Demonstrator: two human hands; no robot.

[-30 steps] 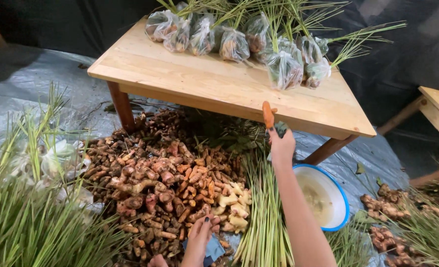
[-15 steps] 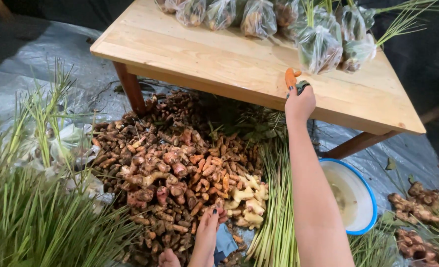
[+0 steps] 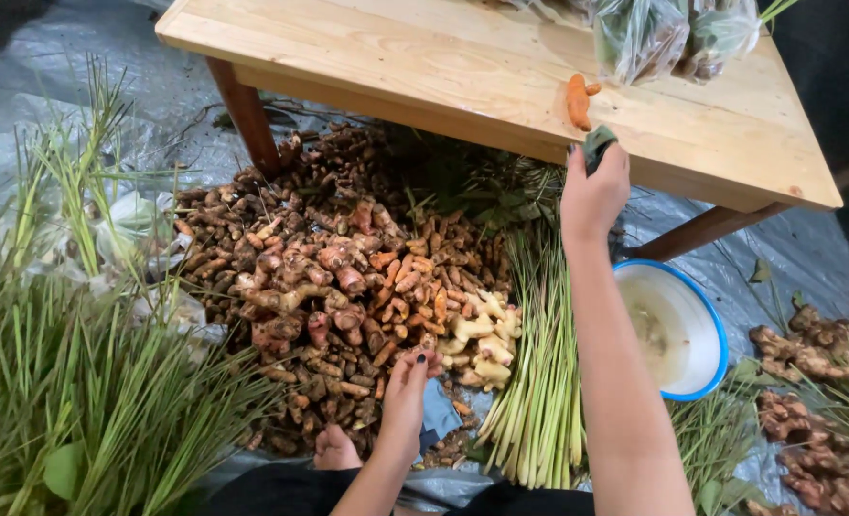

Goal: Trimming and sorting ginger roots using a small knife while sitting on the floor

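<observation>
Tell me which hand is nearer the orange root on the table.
Right. The right hand is raised at the table edge just below the orange root, gripping a dark green thing. The left hand rests far below on the root pile.

1. The clear bags of greens (image 3: pixel 668 33) on the counter (image 3: pixel 424 57) are cut off by the top edge
2. The counter's far side runs out of frame, and it hides part of the root pile (image 3: pixel 338 287) beneath it
3. The right hand (image 3: pixel 593 186) closes its grip on a dark green thing (image 3: pixel 597 145), mostly hidden in the fist, too small to tell what it is
4. Both forearms leave the bottom edge
</observation>
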